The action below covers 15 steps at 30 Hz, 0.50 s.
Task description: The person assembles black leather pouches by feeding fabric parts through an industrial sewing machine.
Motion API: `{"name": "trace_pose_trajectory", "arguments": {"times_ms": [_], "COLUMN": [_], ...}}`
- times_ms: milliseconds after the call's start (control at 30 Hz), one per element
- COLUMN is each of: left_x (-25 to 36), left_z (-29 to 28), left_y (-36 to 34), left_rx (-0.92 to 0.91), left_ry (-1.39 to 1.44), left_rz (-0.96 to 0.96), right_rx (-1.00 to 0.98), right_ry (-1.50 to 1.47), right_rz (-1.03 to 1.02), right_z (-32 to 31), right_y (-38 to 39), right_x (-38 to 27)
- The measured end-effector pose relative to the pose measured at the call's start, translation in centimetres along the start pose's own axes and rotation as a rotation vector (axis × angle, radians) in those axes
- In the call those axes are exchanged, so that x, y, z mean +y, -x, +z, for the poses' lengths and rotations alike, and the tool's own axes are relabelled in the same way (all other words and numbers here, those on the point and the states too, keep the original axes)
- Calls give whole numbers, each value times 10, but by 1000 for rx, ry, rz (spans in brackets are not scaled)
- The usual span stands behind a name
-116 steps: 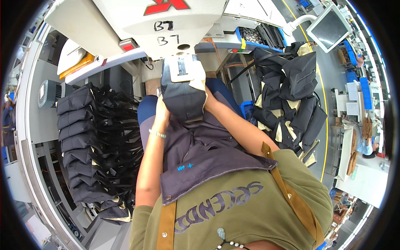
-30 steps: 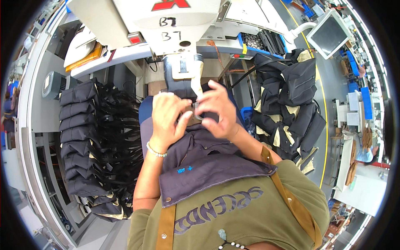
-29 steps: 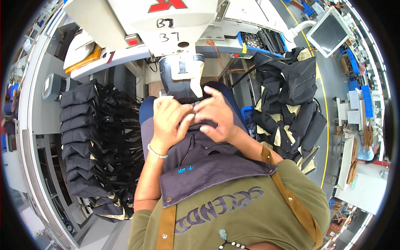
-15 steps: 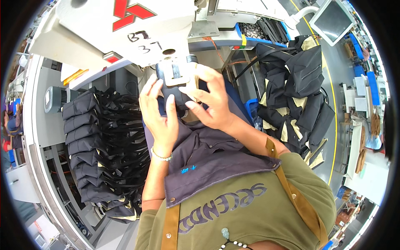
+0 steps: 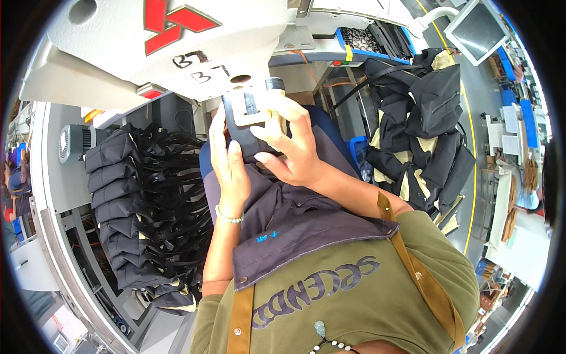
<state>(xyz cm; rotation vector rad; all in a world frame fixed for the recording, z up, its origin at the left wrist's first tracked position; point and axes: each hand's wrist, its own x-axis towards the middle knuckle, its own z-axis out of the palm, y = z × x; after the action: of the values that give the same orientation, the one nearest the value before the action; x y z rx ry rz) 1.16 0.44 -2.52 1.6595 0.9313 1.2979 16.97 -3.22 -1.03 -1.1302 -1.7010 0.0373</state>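
Our left hand (image 5: 230,168) lies along the left side of a black fabric bag (image 5: 243,135), fingers nearly straight and thumb standing apart. Our right hand (image 5: 295,141) arches over its right side, fingers curved and spread, thumb away from them. Both are partly open; we cannot tell whether either one grips the cloth. The bag sits under a pale slotted clamp plate (image 5: 239,112), just toward twelve o'clock from our thumbs. A beaded bracelet (image 5: 229,218) circles our left wrist.

At eleven o'clock looms a white sewing-machine head (image 5: 171,59) with a red emblem. Toward two o'clock we have a blue tray (image 5: 377,57) of small parts and black strips, and farther out a monitor (image 5: 476,30). Crumpled black-and-cream bags (image 5: 436,100) heap at three o'clock; at eight, more black bags (image 5: 115,192) stand in a row, straps trailing toward us.
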Motion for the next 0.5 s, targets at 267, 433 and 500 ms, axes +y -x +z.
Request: {"name": "trace_pose_trajectory", "arguments": {"times_ms": [267, 433, 500], "left_x": [49, 70, 73], "left_z": [-12, 5, 10], "left_y": [-5, -16, -20], "left_rx": [-4, -242, -272], "left_ry": [-642, -870, -931], "left_rz": [421, 325, 295], "right_rx": [94, 241, 228], "right_ry": [-104, -416, -444], "right_rz": [204, 449, 470], "right_z": [-30, -13, -10], "right_y": [-7, -13, -14], "right_x": [18, 34, 39]}}
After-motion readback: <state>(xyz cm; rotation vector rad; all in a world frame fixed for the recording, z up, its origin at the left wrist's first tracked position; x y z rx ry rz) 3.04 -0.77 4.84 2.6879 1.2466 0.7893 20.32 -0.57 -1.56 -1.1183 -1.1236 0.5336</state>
